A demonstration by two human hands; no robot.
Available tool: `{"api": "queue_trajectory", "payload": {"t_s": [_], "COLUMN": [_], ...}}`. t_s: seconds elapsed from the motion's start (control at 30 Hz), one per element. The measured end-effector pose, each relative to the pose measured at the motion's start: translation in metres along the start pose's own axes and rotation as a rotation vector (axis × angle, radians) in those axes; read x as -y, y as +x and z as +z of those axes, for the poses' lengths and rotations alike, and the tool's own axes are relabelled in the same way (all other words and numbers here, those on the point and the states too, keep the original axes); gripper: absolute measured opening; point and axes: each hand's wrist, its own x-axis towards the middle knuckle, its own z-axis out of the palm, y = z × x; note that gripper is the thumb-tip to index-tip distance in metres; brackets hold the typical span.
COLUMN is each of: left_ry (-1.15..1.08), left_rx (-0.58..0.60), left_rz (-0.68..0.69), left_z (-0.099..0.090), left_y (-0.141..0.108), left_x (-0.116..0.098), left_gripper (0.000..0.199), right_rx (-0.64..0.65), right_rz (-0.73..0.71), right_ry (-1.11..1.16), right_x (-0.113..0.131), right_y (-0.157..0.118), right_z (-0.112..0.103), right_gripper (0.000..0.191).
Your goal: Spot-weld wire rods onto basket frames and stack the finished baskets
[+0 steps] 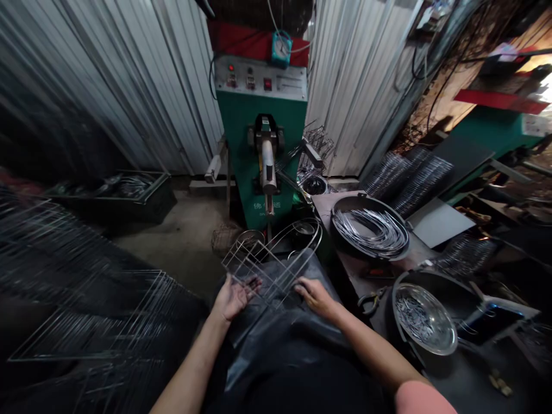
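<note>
A wire rack (259,244), made of thin crossed metal rods with a long curved loop at its far right, is held tilted over my lap. My left hand (233,298) supports its left side, palm turned up, with the thumb at the wire edge and the fingers beneath. At the right side, the curled fingers of my right hand (314,293) grip the rods. Just beyond the rack stands a green spot-welding machine (235,132), its pale cylinder (268,161) pointing down at a narrow electrode tip (269,206). A dark sheet (259,368) covers my lap.
Stacked wire racks (142,310) fill the left. On the right, a round pan (334,227) holds bent wire rods, and a metal bowl (451,339) holds small metal pieces. Behind them are wire coils (422,178). A bin (159,201) stands at back left.
</note>
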Motion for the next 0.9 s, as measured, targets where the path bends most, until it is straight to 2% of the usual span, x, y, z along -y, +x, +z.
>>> {"api": "queue_trajectory", "payload": {"t_s": [0.07,0.13,0.2,0.27,0.3,0.37,0.5,0.57,0.63,0.7,0.73,0.87,0.9], "left_ry": [0.12,0.315,0.573,0.837,0.944,1.072,1.156,1.186,1.176,1.143,1.129,1.137,1.147], "left_rx": [-0.093,-0.24,-0.411,-0.498,-0.494,-0.417,-0.324,-0.345,-0.351,-0.331,-0.321,-0.3,-0.296], "left_rz": [-0.005,0.072,0.314,0.642,0.775,0.918,0.941,0.955,0.935,0.879,0.85,0.796,0.797], "left_z": [0.002,0.005,0.01,0.021,0.029,0.048,0.079,0.085,0.085,0.08,0.078,0.072,0.071], "left_y": [-0.004,-0.012,-0.022,-0.033,-0.038,-0.043,-0.035,-0.026,-0.018,-0.014,-0.013,-0.014,-0.015], "left_x": [0.002,0.004,0.006,0.008,0.009,0.012,0.014,0.014,0.011,0.009,0.008,0.009,0.009], "left_gripper": [0.059,0.05,0.044,0.043,0.043,0.042,0.034,0.027,0.024,0.026,0.027,0.028,0.028], "right_rx": [-0.088,-0.126,-0.137,-0.146,-0.147,-0.149,-0.185,-0.191,-0.114,-0.016,-0.007,-0.18,-0.175], "right_rz": [0.065,0.095,0.107,0.12,0.129,0.15,0.198,0.22,0.226,0.196,0.167,-0.005,-0.053], "right_ry": [0.017,0.037,0.062,0.084,0.095,0.116,0.154,0.14,0.068,-0.072,-0.151,-0.366,-0.39], "right_x": [0.0,0.0,0.0,0.001,0.002,0.005,0.006,0.005,0.005,0.008,0.009,0.011,0.009], "right_y": [0.015,0.028,0.037,0.045,0.048,0.055,0.068,0.071,0.072,0.072,0.074,0.094,0.102], "right_z": [0.005,0.01,0.014,0.017,0.019,0.022,0.029,0.029,0.022,0.007,-0.003,-0.043,-0.049], "right_gripper": [0.035,0.035,0.034,0.034,0.034,0.034,0.035,0.036,0.034,0.029,0.026,0.024,0.025]}}
